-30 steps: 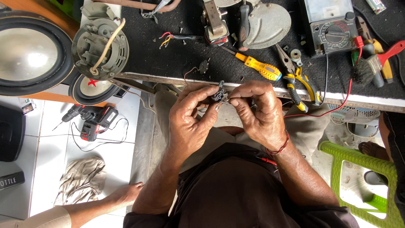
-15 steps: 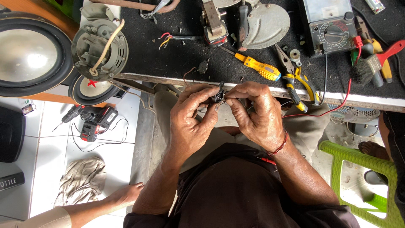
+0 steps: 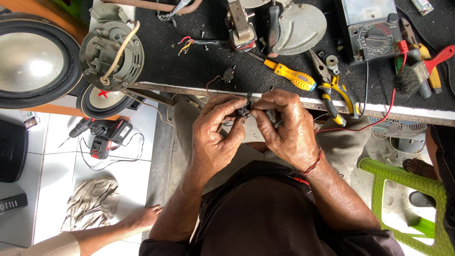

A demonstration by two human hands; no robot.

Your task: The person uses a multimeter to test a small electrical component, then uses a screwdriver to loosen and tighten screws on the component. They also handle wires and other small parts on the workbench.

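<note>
Fingers of both hands meet over a small black part (image 3: 245, 108), held just off the near edge of the workbench (image 3: 199, 71) and above the person's lap. The left hand (image 3: 215, 135) curls around it from one side, thumb and forefinger pinched closed on the part; the right hand (image 3: 286, 128) closes on it from the other side, fingertips pressed to the same piece, so the two hands touch. How much of the part lies under the fingers cannot be told. A thin red cord sits on the right wrist. Just beyond the right hand, on the black mat, lie a yellow-handled screwdriver (image 3: 289, 76) and yellow-handled pliers (image 3: 332, 90); farther past them stands an analogue meter (image 3: 372, 28) with a red lead (image 3: 379, 116) trailing off the bench edge. Beyond the left hand, well apart, rest a round grey motor housing (image 3: 111, 52) and a large speaker (image 3: 33, 61). Below the left elbow, another person's hand (image 3: 142, 218) rests on the tiled floor near a crumpled cloth (image 3: 92, 201).
</note>
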